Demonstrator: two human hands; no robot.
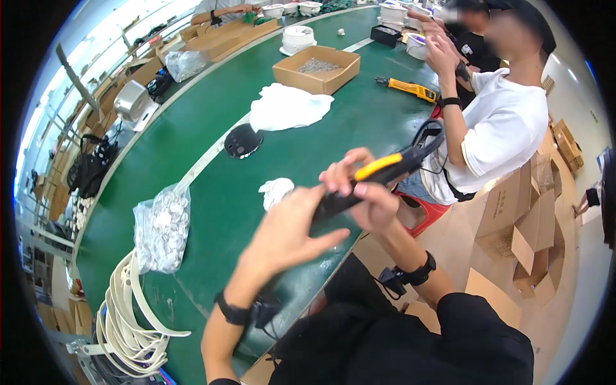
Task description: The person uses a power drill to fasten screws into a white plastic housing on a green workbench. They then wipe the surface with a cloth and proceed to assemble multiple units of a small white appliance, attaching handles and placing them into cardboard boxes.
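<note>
As my right hand (377, 210) grips the black-and-yellow tool (381, 167), left hand (280, 234) thumb spread, hold unclear, this handling seemingly wants steadiness next.

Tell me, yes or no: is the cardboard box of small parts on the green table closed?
No, the cardboard box is open-topped, showing small grey parts inside.

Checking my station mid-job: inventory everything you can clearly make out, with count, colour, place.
Worktable: one, green, centre
Handheld tool: one, black and yellow, centre
Second tool: one, yellow and black, upper right
Open carton: one, brown, upper centre
Crumpled pieces: two, white, centre
Disc: one, black, centre
Bag: one, clear, left
Strips: several, cream, lower left
Round housings: several, white, top
Floor cartons: several, brown, right
Stool: one, red, right
Co-workers: three, mixed clothing, top
Left hand: one, bare, by tool
Right hand: one, bare, gripping tool
</note>
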